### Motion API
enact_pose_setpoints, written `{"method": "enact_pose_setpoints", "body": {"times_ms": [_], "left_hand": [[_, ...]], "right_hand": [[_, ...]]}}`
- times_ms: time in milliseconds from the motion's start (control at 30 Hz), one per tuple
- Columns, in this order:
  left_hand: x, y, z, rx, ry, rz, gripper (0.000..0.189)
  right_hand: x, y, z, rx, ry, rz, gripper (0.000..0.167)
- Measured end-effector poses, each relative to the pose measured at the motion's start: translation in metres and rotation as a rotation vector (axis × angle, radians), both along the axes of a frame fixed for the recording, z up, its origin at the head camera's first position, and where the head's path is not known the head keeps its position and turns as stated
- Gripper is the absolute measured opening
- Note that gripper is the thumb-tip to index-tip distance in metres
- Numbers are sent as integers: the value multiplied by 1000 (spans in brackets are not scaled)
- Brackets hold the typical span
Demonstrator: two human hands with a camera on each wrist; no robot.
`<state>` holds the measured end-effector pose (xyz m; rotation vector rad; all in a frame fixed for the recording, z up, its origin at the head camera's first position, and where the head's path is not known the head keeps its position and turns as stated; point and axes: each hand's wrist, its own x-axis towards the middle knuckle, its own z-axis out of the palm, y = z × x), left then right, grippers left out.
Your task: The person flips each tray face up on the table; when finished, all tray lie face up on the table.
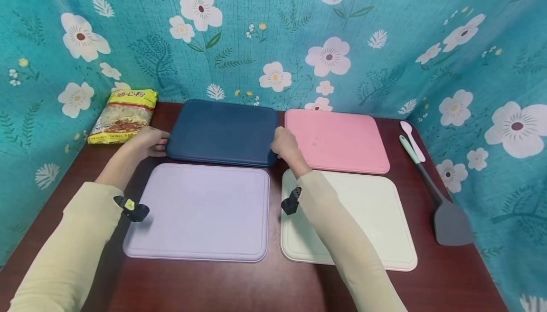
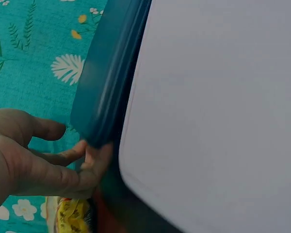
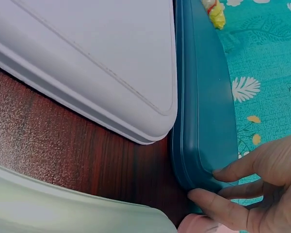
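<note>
A dark blue rectangular lid (image 1: 222,134) with rounded corners lies at the back left; whatever is beneath it is hidden. At its left edge is my left hand (image 1: 153,142), the fingertips touching the near corner. In the left wrist view the thumb of that hand (image 2: 43,165) stands apart from the blue rim (image 2: 99,107). My right hand (image 1: 285,145) holds the lid's right edge near the front corner. The right wrist view shows the thumb and a finger of this hand (image 3: 262,189) pinching the blue corner (image 3: 196,160).
A lavender lid (image 1: 205,212) lies in front, a pale green one (image 1: 367,212) front right and a pink one (image 1: 337,138) back right. Beside them are a white spoon (image 1: 413,142) and a grey spatula (image 1: 450,222). A yellow food packet (image 1: 124,115) leans against the floral cloth (image 1: 239,41).
</note>
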<state>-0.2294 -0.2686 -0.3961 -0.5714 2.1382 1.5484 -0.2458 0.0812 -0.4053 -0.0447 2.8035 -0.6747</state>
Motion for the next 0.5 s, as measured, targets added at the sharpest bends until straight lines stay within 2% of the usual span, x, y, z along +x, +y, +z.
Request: {"method": "enact_pose_setpoints", "body": {"times_ms": [167,333,433,500], "left_hand": [[2,-7,11,51,36,-1,47],[4,-13,19,10,96,-26,49],[7,-15,23,1,120,-23,51],[7,-17,27,6,137,-33,53]], "right_hand": [[1,0,0,10,-7,6,17],[2,-3,1,20,-23,17,18],[1,-2,1,-16,-28,5,10],[0,0,0,-77,-34,-3,9]]}}
